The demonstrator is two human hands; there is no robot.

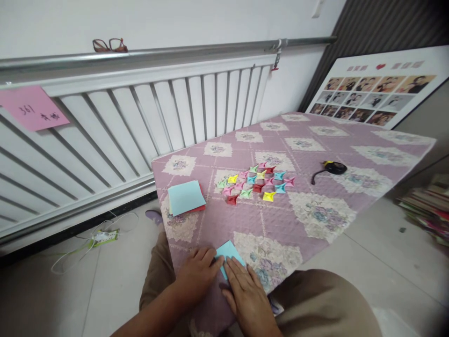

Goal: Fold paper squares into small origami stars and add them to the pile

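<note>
Quilted pink tablecloth [315, 234] covers the table beside a white radiator [122, 121]. At its near edge lies a light blue paper [228, 252], pinned flat between both hands: left hand [198, 276] and right hand [245, 295] press side by side, fingers flat.

A light blue square of paper [228, 255] lies flat on the near edge of the quilted, flower-patterned cover, turned corner-up like a diamond. Its upper corner shows; its lower part is hidden under the fingers pressing on it.
</note>
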